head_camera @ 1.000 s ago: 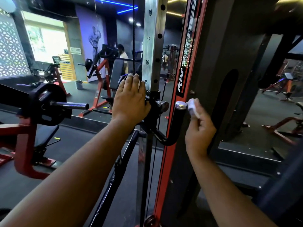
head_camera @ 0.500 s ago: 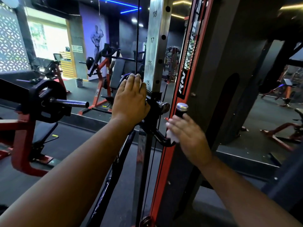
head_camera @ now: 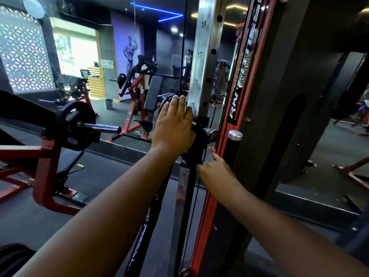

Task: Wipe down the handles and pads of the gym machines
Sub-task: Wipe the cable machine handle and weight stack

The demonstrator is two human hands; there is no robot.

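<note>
A: Where are the hands?

B: The left hand (head_camera: 173, 128) lies over the black sliding carriage (head_camera: 196, 136) on the numbered steel upright (head_camera: 201, 62), fingers curved across its top, near the mark 15.

A: And the right?

B: The right hand (head_camera: 216, 168) sits lower and just right of it, at the bottom of the black handle (head_camera: 233, 150) with the silver cap. Its fingers curl around the bend there; a cloth isn't visible, so I can't tell whether it holds one.

A: Anything else?

B: A red plate-loaded machine (head_camera: 46, 156) stands near left, a weight plate (head_camera: 74, 124) on its bar.
</note>
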